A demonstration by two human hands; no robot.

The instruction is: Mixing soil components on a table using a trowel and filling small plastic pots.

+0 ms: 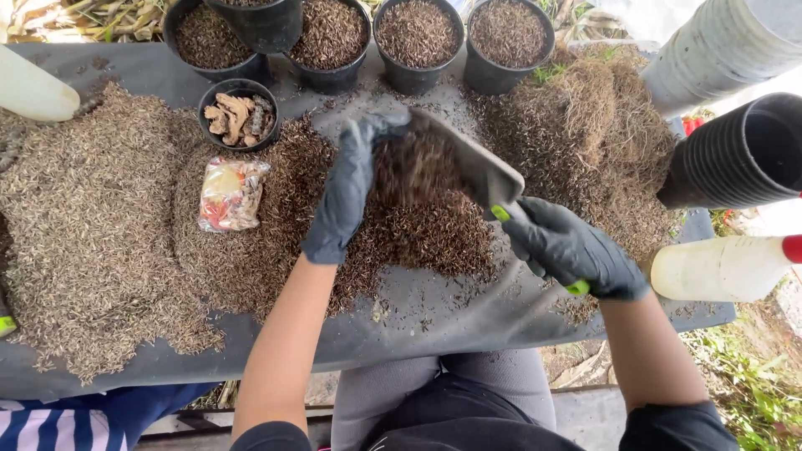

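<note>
My right hand (572, 248), in a dark glove, grips the green handle of a grey scoop (472, 163) that is tilted over a mound of brown husk mix (434, 225). My left hand (351, 184), also gloved, lies flat against the scoop's open mouth, pressing loose mix into it. The scoop holds a heap of the brown mix. Beyond it stand several black pots (416, 38) filled with the same mix.
A paler pile of husks (83, 225) covers the left of the grey sheet (434, 309). A small black pot of root pieces (241, 115) and a plastic bag (231, 194) sit beside it. Fibrous roots (601, 125), stacked pots (739, 154) and a white bottle (723, 267) lie right.
</note>
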